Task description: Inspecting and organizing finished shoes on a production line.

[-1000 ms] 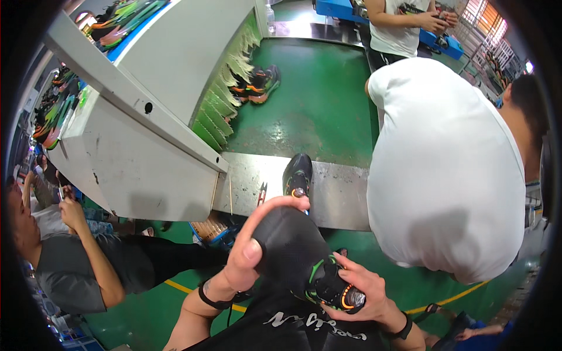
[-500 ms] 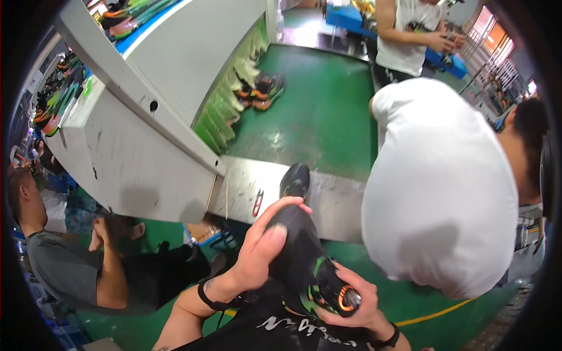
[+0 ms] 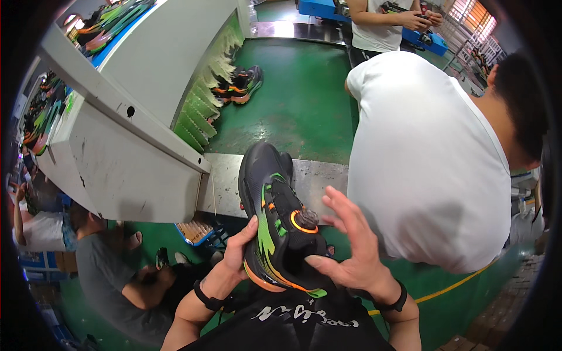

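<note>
A black sports shoe with green and orange side stripes and an orange-ringed lacing dial (image 3: 275, 225) is held upright in front of the chest, toe pointing away, so that its tongue and dial face the camera for close viewing. The left hand (image 3: 237, 254) is curled around the heel and the orange sole edge from the left side, thumb raised against the upper, and the shoe's weight is borne there. The right hand (image 3: 348, 243) is held mostly open, fingers spread and loosely extended just beside the dial; only its thumb and palm edge are pressed against the shoe's right side near the collar, so the shoe is steadied rather than clasped.

Beyond the shoe, a grey metal surface (image 3: 316, 178) is seen at the end of a green conveyor belt (image 3: 298, 99), on which a pair of similar shoes (image 3: 240, 85) lies near a row of green flap curtains (image 3: 202, 111) at the mouth of a white machine housing (image 3: 129, 146). A person in a white shirt (image 3: 433, 158) is bent over to the right, and another seated person in grey (image 3: 126, 281) is visible lower left.
</note>
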Demonstrator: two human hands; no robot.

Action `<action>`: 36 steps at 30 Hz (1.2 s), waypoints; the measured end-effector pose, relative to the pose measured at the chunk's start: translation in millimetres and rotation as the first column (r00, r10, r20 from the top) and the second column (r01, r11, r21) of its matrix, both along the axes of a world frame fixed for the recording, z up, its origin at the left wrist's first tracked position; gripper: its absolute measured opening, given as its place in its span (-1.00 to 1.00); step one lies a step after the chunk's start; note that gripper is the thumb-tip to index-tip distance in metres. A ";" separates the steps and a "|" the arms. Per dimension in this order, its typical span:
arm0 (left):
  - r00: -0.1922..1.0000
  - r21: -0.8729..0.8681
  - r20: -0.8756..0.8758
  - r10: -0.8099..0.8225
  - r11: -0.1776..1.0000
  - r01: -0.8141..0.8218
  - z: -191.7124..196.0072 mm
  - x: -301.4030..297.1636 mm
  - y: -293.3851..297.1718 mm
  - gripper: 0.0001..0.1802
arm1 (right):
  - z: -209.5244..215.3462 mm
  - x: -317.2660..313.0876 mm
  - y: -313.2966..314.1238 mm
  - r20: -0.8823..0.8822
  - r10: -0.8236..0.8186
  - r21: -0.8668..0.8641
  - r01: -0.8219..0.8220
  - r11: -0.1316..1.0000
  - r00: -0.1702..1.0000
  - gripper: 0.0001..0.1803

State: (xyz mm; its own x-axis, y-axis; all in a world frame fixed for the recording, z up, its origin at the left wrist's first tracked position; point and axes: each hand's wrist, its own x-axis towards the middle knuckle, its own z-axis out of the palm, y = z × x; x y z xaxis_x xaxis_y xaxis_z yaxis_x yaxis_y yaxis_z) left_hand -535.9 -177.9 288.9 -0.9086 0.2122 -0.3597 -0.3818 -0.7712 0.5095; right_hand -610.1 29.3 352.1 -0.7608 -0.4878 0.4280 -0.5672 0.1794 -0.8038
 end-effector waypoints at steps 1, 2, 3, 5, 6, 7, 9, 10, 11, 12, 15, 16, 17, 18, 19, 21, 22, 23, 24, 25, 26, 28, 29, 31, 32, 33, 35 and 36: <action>0.995 0.091 0.066 0.072 0.993 -0.078 -1.5 1.1 0.3 -0.45 | -0.1 -3.5 -1.0 0.008 0.011 0.003 -0.011 1.000 1.000 -0.25; 0.993 0.120 0.085 0.087 0.988 -0.097 -3.4 1.8 -0.1 -0.46 | -1.9 -7.4 -4.3 -0.090 0.095 0.029 -0.093 0.995 0.991 -0.40; 0.997 0.141 0.050 0.062 0.988 -0.069 -5.7 2.8 1.6 -0.47 | -3.9 -11.0 -6.9 -0.203 0.164 0.042 -0.158 0.986 0.965 -0.55; 0.992 0.249 0.088 0.086 0.963 -0.105 -11.3 5.6 7.2 -0.51 | -11.7 -19.5 -17.1 -0.155 -0.044 -0.029 0.040 0.999 0.987 -0.76; 0.989 0.315 0.129 0.072 0.943 -0.109 -13.4 6.9 7.6 -0.51 | -13.6 -21.3 -18.3 -0.022 -0.091 -0.009 0.090 0.996 0.996 -0.80; 0.988 0.391 0.150 0.047 0.915 -0.102 -15.0 8.4 8.7 -0.51 | -15.5 -22.6 -20.7 0.115 -0.138 0.030 0.135 0.990 0.984 -0.81; 0.984 0.394 0.177 0.035 0.913 -0.104 -15.1 11.7 9.2 -0.50 | -15.9 -23.6 -23.3 0.243 -0.120 -0.001 0.124 0.992 0.963 -0.80; 0.978 0.401 0.206 0.031 0.909 -0.113 -14.4 13.1 9.0 -0.49 | -15.4 -23.9 -24.5 0.368 -0.090 -0.030 0.109 0.994 0.926 -0.77; 0.976 0.405 0.215 0.031 0.907 -0.118 -13.5 14.6 8.3 -0.49 | -14.2 -23.5 -25.1 0.376 -0.090 -0.023 0.107 0.994 0.922 -0.77; 0.974 0.410 0.225 0.012 0.906 -0.105 -13.0 14.6 7.7 -0.48 | -13.4 -24.5 -26.0 0.391 -0.088 -0.025 0.107 0.994 0.916 -0.77; 0.971 0.417 0.240 -0.012 0.904 -0.092 -11.4 14.1 6.6 -0.42 | -12.0 -27.9 -29.8 0.461 -0.031 -0.060 0.066 0.996 0.887 -0.76; 0.971 0.418 0.240 -0.005 0.903 -0.099 -11.9 12.7 7.1 -0.40 | -12.7 -28.8 -30.8 0.515 0.012 -0.082 0.035 0.996 0.857 -0.76; 0.975 0.423 0.220 -0.004 0.901 -0.092 -11.9 12.4 7.5 -0.37 | -13.9 -29.4 -31.9 0.522 0.031 -0.094 0.022 0.995 0.853 -0.76; 0.974 0.388 0.227 0.020 0.915 -0.109 -12.7 10.9 7.9 -0.36 | -15.5 -28.9 -32.4 0.544 0.084 -0.146 -0.004 0.989 0.835 -0.77; 0.984 0.294 0.179 0.009 0.954 -0.063 -13.1 10.1 8.4 -0.34 | -17.2 -27.6 -32.4 0.564 0.135 -0.199 -0.025 0.980 0.815 -0.77; 0.999 0.482 0.034 -0.028 0.876 0.008 -13.2 8.1 7.2 -0.42 | -20.9 -23.4 -31.0 0.615 0.172 -0.281 0.010 0.960 0.770 -0.75; 0.999 0.527 0.037 -0.038 0.850 0.013 -12.5 7.6 5.8 -0.43 | -22.4 -20.7 -29.6 0.654 0.207 -0.354 0.052 0.934 0.728 -0.72; 0.998 0.572 0.040 -0.046 0.820 0.015 -12.2 6.4 5.2 -0.43 | -23.5 -17.5 -27.2 0.654 0.212 -0.358 0.051 0.932 0.726 -0.72; 0.976 0.693 0.206 -0.066 0.715 -0.097 -11.0 6.5 4.0 -0.44 | -24.0 -14.4 -24.4 0.626 0.178 -0.339 0.059 0.939 0.759 -0.72; 0.959 0.760 0.261 -0.114 0.636 -0.132 -10.8 4.9 3.6 -0.47 | -24.5 -11.3 -21.5 0.593 0.138 -0.320 0.074 0.945 0.793 -0.72; 0.953 0.736 0.290 -0.090 0.657 -0.162 -10.0 4.4 3.4 -0.48 | -24.7 -9.0 -19.1 0.597 0.114 -0.304 0.092 0.948 0.794 -0.74; 0.948 0.708 0.311 -0.070 0.683 -0.182 -10.2 2.3 4.4 -0.50 | -25.2 -4.3 -14.8 0.584 0.167 -0.345 0.056 0.937 0.794 -0.74; 0.948 0.695 0.312 -0.063 0.696 -0.182 -11.0 1.4 5.5 -0.52 | -25.5 -3.0 -12.7 0.554 0.203 -0.387 0.034 0.921 0.807 -0.75; 0.947 0.679 0.315 -0.064 0.712 -0.177 -13.7 0.3 8.4 -0.54 | -27.0 -1.5 -10.2 0.513 0.166 -0.360 0.035 0.932 0.842 -0.77; 0.962 0.710 0.271 -0.044 0.684 -0.169 -15.7 0.1 9.8 -0.55 | -28.0 -1.1 -9.3 0.451 0.179 -0.336 -0.019 0.942 0.875 -0.79; 0.973 0.740 0.228 -0.022 0.653 -0.159 -17.7 0.4 11.2 -0.56 | -28.1 -0.8 -7.6 0.390 0.186 -0.311 -0.061 0.948 0.902 -0.80; 0.977 0.678 0.213 -0.002 0.720 -0.147 -22.1 0.7 13.1 -0.55 | -28.7 0.1 -5.1 0.391 0.207 -0.321 -0.078 0.944 0.897 -0.80; 0.981 0.611 0.194 0.020 0.779 -0.137 -24.0 0.9 13.9 -0.54 | -28.5 0.8 -3.8 0.428 0.201 -0.328 -0.055 0.943 0.881 -0.81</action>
